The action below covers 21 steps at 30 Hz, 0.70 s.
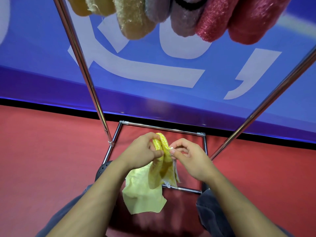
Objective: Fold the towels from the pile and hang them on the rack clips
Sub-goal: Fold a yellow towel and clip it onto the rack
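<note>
Fingers (pixel 158 153) of the left hand (pixel 143 151) pinch the yellow towel (pixel 162 168) at its top fold; the right hand (pixel 189 157) pinches its edge beside them. The towel hangs between the forearms above a red floor (pixel 51 151). A chrome rack (pixel 95 93) straddles the floor, its base (pixel 162 128) by a blue wall (pixel 171 100) with white lettering. Hung towels (pixel 179 16) dangle at top.

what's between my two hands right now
The yellow towel, pinched by the left hand and right hand, in the head view.
</note>
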### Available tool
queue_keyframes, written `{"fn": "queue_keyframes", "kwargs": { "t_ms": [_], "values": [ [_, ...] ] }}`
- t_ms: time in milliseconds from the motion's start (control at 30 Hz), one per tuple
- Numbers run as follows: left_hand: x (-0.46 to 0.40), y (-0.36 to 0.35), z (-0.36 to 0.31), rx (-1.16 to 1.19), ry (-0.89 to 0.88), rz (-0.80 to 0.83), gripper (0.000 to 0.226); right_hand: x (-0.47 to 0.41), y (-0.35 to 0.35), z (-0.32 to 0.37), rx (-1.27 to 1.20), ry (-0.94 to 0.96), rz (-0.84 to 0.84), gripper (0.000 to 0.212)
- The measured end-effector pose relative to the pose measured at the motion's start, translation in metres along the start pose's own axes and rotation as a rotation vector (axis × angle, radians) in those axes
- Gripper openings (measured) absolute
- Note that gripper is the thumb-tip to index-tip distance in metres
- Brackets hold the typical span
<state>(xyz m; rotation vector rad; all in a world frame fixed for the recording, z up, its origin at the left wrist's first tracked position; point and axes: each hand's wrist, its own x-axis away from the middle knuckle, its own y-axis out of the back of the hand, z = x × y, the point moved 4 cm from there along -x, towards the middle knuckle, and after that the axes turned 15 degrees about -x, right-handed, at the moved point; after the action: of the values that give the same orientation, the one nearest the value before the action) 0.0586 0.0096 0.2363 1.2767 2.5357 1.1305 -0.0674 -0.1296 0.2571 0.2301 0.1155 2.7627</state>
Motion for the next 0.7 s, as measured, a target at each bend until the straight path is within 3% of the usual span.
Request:
{"fn": "queue_keyframes", "kwargs": {
  "t_ms": [467, 600, 700],
  "values": [
    [0.011, 0.0, -0.013, 0.214, 0.078, 0.12, 0.05, 0.001, -0.005, -0.005, 0.007, 0.036, 0.015, 0.005],
    [0.013, -0.001, -0.014, 0.399, 0.119, 0.13, 0.064, 0.0, -0.003, -0.008, -0.049, 0.034, 0.016, 0.019],
    [0.016, -0.002, -0.014, 0.551, 0.132, 0.14, 0.056, 0.0, -0.002, -0.007, -0.017, 0.033, -0.019, 0.031]
  ]
}}
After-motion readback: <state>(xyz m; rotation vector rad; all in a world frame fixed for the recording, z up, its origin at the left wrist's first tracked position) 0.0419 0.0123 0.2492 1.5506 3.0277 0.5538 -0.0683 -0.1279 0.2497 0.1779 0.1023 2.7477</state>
